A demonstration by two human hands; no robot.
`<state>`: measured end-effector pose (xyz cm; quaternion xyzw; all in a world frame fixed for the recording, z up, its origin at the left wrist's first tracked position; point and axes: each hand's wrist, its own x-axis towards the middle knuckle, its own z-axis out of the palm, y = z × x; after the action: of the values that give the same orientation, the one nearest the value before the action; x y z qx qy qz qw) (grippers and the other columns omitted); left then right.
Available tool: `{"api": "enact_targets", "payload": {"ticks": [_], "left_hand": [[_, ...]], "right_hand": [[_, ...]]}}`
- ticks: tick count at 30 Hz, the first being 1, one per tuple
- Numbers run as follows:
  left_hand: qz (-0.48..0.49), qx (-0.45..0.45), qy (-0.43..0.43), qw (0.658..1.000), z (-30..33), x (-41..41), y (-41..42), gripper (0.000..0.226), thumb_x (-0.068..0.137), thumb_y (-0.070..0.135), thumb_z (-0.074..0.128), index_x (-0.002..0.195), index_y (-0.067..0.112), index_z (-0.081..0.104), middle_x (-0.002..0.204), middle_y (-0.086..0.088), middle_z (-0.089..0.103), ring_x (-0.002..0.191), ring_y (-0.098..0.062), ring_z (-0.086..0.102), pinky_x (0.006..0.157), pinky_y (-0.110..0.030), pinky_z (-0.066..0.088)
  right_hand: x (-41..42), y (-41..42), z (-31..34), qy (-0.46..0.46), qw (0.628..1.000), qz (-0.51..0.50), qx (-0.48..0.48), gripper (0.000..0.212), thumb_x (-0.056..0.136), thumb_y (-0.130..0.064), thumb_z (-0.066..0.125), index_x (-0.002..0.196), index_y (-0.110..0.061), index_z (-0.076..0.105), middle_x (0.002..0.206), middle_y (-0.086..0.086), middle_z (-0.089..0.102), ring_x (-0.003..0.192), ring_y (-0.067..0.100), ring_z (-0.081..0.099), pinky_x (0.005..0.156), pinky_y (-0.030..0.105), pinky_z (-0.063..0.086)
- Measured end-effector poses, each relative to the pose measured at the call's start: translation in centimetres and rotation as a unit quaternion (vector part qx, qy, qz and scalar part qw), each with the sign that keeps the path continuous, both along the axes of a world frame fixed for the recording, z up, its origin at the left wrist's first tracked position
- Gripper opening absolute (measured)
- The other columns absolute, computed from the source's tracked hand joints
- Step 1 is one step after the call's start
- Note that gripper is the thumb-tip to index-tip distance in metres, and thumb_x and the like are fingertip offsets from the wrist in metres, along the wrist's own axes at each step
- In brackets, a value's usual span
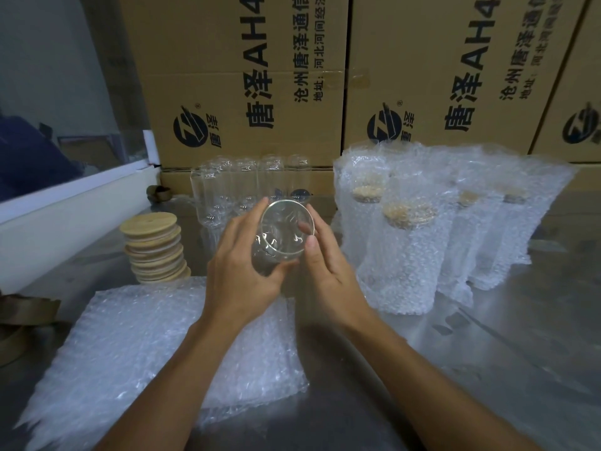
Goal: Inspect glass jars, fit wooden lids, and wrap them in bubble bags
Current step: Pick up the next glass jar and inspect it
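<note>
A clear glass jar with no lid is held above the table, its open mouth tilted toward me. My left hand wraps its left side and bottom. My right hand holds the right side, thumb on the rim. A stack of round wooden lids stands to the left. A pile of flat bubble bags lies under my forearms. Several bare jars stand in a row behind my hands.
Several wrapped jars with wooden lids stand upright in bubble bags at the right. Large cardboard boxes wall off the back of the metal table. A white ledge borders the left. A tape roll sits at the left edge.
</note>
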<state>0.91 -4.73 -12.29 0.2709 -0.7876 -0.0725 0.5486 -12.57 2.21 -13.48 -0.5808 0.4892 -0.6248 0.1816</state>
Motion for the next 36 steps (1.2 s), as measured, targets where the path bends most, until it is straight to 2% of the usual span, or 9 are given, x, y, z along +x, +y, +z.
{"api": "enact_targets", "payload": {"ticks": [4, 7, 10, 15, 18, 21, 27, 31, 36], "left_hand": [[-0.037, 0.040, 0.079, 0.995, 0.8, -0.2, 0.5, 0.092, 0.071, 0.043, 0.083, 0.149, 0.032, 0.036, 0.136, 0.003, 0.055, 0.125, -0.008, 0.053, 0.095, -0.028, 0.053], [-0.077, 0.091, 0.137, 0.983, 1.5, -0.2, 0.9, 0.092, 0.067, 0.048, 0.081, 0.145, 0.037, 0.035, 0.130, 0.007, 0.059, 0.120, -0.004, 0.056, 0.084, -0.010, 0.049], [-0.116, 0.167, 0.203, 0.958, 1.9, -0.3, 1.0, 0.092, 0.065, 0.043, 0.084, 0.144, 0.035, 0.039, 0.123, 0.010, 0.062, 0.110, -0.004, 0.063, 0.080, -0.018, 0.054], [-0.182, 0.293, 0.301, 0.889, 2.4, 0.0, 1.0, 0.088, 0.064, 0.045, 0.085, 0.141, 0.028, 0.046, 0.119, -0.003, 0.066, 0.103, -0.017, 0.070, 0.082, -0.032, 0.058], [-0.201, 0.334, 0.332, 0.859, 2.6, -0.2, 0.8, 0.075, 0.068, 0.051, 0.082, 0.133, 0.038, 0.046, 0.106, 0.003, 0.075, 0.093, -0.019, 0.073, 0.069, -0.028, 0.058], [-0.209, 0.367, 0.337, 0.842, 2.6, -0.6, 0.7, 0.087, 0.067, 0.058, 0.074, 0.143, 0.037, 0.038, 0.100, 0.002, 0.076, 0.083, -0.019, 0.074, 0.059, -0.029, 0.056], [-0.271, 0.406, 0.280, 0.827, 1.6, -0.7, 0.5, 0.106, 0.068, 0.055, 0.073, 0.155, 0.045, 0.014, 0.144, 0.015, 0.044, 0.078, -0.021, 0.073, 0.065, -0.032, 0.059], [-0.278, 0.433, 0.257, 0.818, 1.2, -0.9, 0.4, 0.124, 0.059, 0.054, 0.080, 0.159, 0.036, 0.010, 0.159, 0.010, 0.032, 0.078, -0.021, 0.071, 0.071, -0.035, 0.059], [-0.284, 0.496, 0.263, 0.777, 0.9, -0.7, 0.1, 0.089, 0.072, 0.054, 0.070, 0.147, 0.016, 0.041, 0.108, -0.004, 0.071, 0.064, -0.026, 0.070, 0.063, -0.037, 0.059]], "right_hand": [[0.1, 0.2, -0.1, 0.055, 0.998, -0.006, 0.014, 0.077, 0.093, -0.079, 0.034, 0.160, -0.043, 0.021, 0.164, -0.023, 0.027, 0.149, -0.004, 0.025, 0.124, 0.044, 0.028], [0.1, 0.3, -0.1, 0.074, 0.997, -0.016, 0.024, 0.067, 0.091, -0.081, 0.033, 0.151, -0.058, 0.016, 0.160, -0.034, 0.021, 0.148, -0.011, 0.020, 0.125, 0.040, 0.024], [-0.1, 0.3, -0.3, 0.100, 0.994, -0.035, 0.020, 0.057, 0.093, -0.078, 0.036, 0.145, -0.068, 0.014, 0.161, -0.032, 0.021, 0.148, -0.012, 0.018, 0.125, 0.040, 0.024], [-0.2, 0.4, -0.4, 0.122, 0.990, -0.063, -0.022, 0.069, 0.095, -0.055, 0.058, 0.151, -0.059, 0.019, 0.160, -0.015, 0.029, 0.147, -0.001, 0.029, 0.119, 0.046, 0.037], [-0.2, 0.6, -0.4, 0.099, 0.993, -0.047, -0.035, 0.079, 0.087, -0.054, 0.072, 0.151, -0.053, 0.027, 0.150, -0.016, 0.042, 0.137, 0.010, 0.049, 0.110, 0.046, 0.047], [0.0, 0.8, -0.2, 0.078, 0.994, -0.058, -0.050, 0.084, 0.077, -0.055, 0.081, 0.146, -0.051, 0.035, 0.143, -0.017, 0.048, 0.130, 0.011, 0.056, 0.104, 0.044, 0.052], [0.0, 1.1, 0.4, 0.035, 0.993, -0.095, -0.054, 0.072, 0.064, -0.086, 0.068, 0.129, -0.064, 0.044, 0.135, -0.025, 0.055, 0.092, -0.001, 0.058, 0.083, 0.030, 0.053], [0.3, 1.0, 0.7, -0.019, 0.995, -0.085, -0.039, 0.068, 0.072, -0.090, 0.055, 0.128, -0.052, 0.055, 0.126, -0.021, 0.064, 0.105, 0.008, 0.067, 0.086, 0.046, 0.059], [0.1, 0.9, 1.1, -0.062, 0.993, -0.081, -0.052, 0.041, 0.098, -0.056, 0.051, 0.127, -0.029, 0.065, 0.104, -0.016, 0.072, 0.046, 0.021, 0.066, 0.043, 0.026, 0.051]]}}
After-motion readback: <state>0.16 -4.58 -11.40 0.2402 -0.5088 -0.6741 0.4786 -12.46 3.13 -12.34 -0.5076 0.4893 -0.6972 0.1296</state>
